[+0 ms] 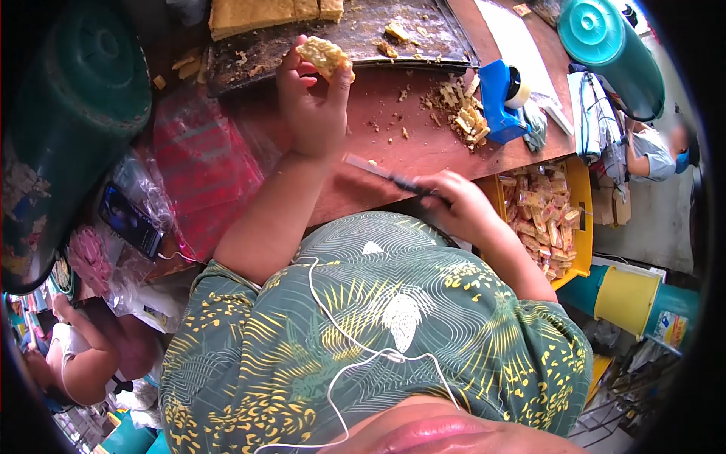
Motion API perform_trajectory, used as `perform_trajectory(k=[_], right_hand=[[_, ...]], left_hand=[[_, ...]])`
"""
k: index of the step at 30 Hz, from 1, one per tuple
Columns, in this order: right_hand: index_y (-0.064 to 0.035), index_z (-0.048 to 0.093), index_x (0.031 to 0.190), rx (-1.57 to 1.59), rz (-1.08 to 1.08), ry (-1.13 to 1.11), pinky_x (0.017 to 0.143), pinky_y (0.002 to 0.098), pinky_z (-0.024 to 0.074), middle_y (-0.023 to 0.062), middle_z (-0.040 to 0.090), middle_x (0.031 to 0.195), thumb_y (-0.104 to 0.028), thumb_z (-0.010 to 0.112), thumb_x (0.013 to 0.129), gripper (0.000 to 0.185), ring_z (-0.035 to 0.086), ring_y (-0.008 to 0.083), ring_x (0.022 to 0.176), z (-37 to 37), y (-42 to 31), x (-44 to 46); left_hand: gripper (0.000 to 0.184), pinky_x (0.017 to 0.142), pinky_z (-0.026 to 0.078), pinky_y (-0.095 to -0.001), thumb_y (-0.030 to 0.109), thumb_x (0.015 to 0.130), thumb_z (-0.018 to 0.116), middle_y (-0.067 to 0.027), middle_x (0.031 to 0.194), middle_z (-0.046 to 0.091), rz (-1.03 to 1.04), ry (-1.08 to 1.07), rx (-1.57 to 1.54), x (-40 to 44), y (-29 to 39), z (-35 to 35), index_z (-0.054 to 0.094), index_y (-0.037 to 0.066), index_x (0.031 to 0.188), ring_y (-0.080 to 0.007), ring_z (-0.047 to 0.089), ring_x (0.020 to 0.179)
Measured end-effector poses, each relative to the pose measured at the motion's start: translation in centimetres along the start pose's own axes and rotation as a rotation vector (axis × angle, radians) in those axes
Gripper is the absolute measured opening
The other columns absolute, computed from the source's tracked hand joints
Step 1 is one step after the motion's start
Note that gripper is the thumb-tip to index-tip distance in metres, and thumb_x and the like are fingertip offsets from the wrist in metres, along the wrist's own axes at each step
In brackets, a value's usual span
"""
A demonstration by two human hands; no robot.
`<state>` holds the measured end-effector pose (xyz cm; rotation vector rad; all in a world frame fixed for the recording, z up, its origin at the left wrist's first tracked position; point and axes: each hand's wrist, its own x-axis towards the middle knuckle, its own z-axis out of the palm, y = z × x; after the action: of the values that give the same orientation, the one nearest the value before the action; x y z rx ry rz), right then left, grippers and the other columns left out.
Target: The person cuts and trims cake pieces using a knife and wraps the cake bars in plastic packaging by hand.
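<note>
Raised over the near edge of a dark baking tray (257,62), my left hand (314,106) pinches a piece of yellow cake (324,56) between thumb and fingers. My right hand (461,203) is wrapped round the black handle of a knife (369,166), low at the table's near edge. The blade points left over the reddish-brown table (378,110). At the tray's far side lies a block of cut cake (261,15). Trimmed strips and crumbs (469,121) are heaped on the table right of my left hand.
A blue tape dispenser (499,102) stands beside the trimmings. Right of my right hand is a yellow crate (581,227) of wrapped pieces. Red plastic bags (200,166) and a phone (130,219) lie left. Green barrels flank the table. Other people are at far left and right.
</note>
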<state>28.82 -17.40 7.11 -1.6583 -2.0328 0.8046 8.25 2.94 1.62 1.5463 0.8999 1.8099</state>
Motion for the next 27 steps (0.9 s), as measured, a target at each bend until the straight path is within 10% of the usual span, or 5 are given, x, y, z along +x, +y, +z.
perform_trajectory(k=[8,14,20,27], right_hand=[[-0.007,0.066,0.124,-0.289,0.265,0.416,0.095,0.0407,0.0537,0.018,0.068,0.115,-0.002,0.066,0.089,0.035,0.066,0.0363,0.108,-3.7,2.6,1.0],[-0.0142,0.062,0.129,-0.148,0.218,-0.108,0.091,0.0483,0.0552,0.016,0.065,0.114,-0.011,0.066,0.093,0.037,0.065,0.0391,0.108,0.5,-4.4,2.4],[-0.0058,0.066,0.124,-0.316,0.255,0.439,0.094,0.0418,0.0543,0.019,0.068,0.116,-0.004,0.068,0.09,0.034,0.066,0.0373,0.109,-2.9,4.0,3.7],[-0.013,0.062,0.131,-0.226,0.164,0.089,0.093,0.0435,0.0543,0.0168,0.065,0.117,-0.005,0.067,0.091,0.042,0.065,0.0379,0.108,0.6,-2.0,3.2]], left_hand=[[0.065,0.085,0.046,-0.0303,0.02,0.088,0.082,-0.0048,0.117,0.061,-0.02,0.021,-0.178,-0.3,-0.6,0.6,0.051,0.002,0.142,-0.0146,0.058,0.104],[0.065,0.087,0.046,-0.0294,0.018,0.087,0.083,-0.0052,0.121,0.06,-0.011,0.056,-0.213,-0.1,-0.6,0.4,0.051,0.003,0.142,-0.0141,0.058,0.107],[0.065,0.088,0.046,-0.0308,0.017,0.087,0.083,-0.0053,0.12,0.06,-0.015,0.003,-0.192,-0.4,-0.2,0.5,0.051,0.003,0.142,-0.0154,0.058,0.107],[0.065,0.087,0.045,-0.0311,0.017,0.087,0.082,-0.0056,0.118,0.061,0.006,-0.005,-0.111,-0.5,-0.2,0.8,0.051,0.003,0.142,-0.0163,0.058,0.106]])
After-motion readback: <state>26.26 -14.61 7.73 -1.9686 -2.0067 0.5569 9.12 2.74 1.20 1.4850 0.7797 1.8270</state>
